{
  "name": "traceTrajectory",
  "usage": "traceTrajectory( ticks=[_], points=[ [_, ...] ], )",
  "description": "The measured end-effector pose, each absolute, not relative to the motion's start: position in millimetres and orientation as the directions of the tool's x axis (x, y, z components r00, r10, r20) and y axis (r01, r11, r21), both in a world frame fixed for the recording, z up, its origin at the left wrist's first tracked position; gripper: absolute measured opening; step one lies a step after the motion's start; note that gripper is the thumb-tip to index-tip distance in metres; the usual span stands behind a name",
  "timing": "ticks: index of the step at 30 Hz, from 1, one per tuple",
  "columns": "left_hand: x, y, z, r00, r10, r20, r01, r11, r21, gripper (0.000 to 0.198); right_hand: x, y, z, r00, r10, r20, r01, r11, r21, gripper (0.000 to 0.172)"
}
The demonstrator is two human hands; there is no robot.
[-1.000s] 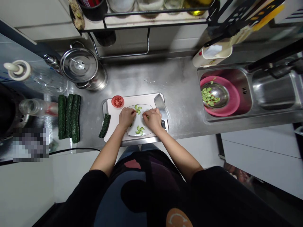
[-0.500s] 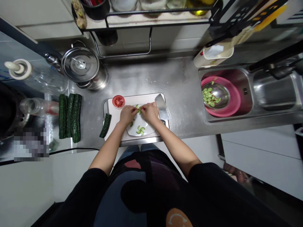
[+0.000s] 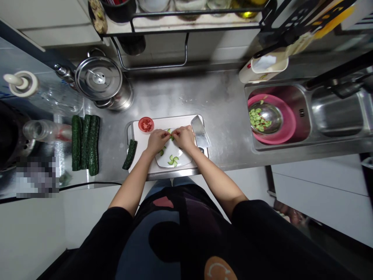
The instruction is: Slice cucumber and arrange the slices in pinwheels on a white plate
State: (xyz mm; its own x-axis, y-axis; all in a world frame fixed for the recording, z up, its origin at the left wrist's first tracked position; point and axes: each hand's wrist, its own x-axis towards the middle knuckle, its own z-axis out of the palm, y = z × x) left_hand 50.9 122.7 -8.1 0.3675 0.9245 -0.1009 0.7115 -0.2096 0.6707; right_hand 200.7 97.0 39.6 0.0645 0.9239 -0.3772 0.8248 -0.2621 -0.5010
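On a pale cutting board lies a white plate with small fans of green cucumber slices. Both hands meet over its far edge. My left hand pinches a cucumber slice at the fingertips. My right hand has its fingers pressed together on the slices there. A red bowl with small red pieces stands at the board's far left corner. A cucumber piece lies at the left edge. Beside my right hand rests a cleaver, its handle partly hidden.
Whole cucumbers and a lidded steel pot stand left. A pink basin holding a metal bowl of cucumber slices sits in the sink. A black rack hangs above the counter's back.
Both hands stay over the plate's far edge, with only slight finger movement. The view has shifted very slightly.
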Motion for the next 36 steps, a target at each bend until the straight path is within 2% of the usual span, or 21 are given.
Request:
traceTrajectory(
  ticks=[10, 23, 36],
  points=[
    [53.4, 121.4, -10.7, 0.341, 0.936, -0.086, 0.735, -0.208, 0.646, 0.012, 199.1, 103.4, 40.1, 0.059, 0.908, -0.414, 0.853, -0.262, -0.451, 0.023],
    [52.9, 121.2, -10.1, 0.33, 0.939, -0.092, 0.724, -0.189, 0.664, 0.014, 201.5, 108.0, 41.2, 0.024, 0.91, -0.414, 0.847, -0.238, -0.475, 0.021],
    [55.6, 116.4, -7.9, 0.334, 0.938, -0.091, 0.764, -0.213, 0.609, 0.012, 196.2, 114.7, 50.5, 0.043, 0.869, -0.494, 0.885, -0.262, -0.384, 0.022]
  ],
)
